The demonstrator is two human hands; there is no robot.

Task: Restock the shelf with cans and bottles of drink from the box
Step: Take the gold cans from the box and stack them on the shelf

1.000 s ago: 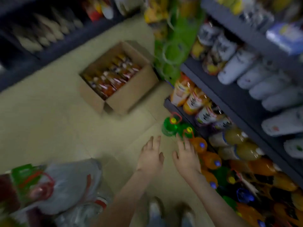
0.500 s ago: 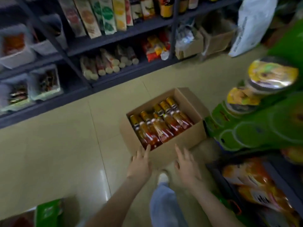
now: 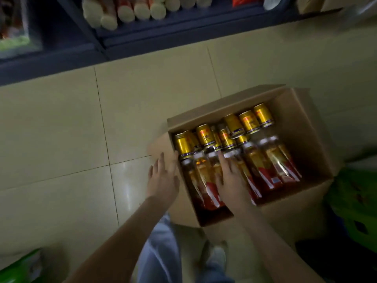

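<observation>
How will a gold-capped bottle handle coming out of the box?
The clear gold-capped bottle looks full, so probably heavy. Its glossy round body may slip or roll. Tight packing in the brown cardboard box may snag it.

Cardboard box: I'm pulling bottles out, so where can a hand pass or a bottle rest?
Bare strip inside the brown cardboard box, between the gold-capped amber bottles and its right wall; also beige floor tiles between box and dark shelf base. Crowded at the left, under the right hand.

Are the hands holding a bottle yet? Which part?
No, nothing is held yet. The right hand is spread, fingers straight, over the bottles in the box. The left hand is open at the box's left wall.
</observation>
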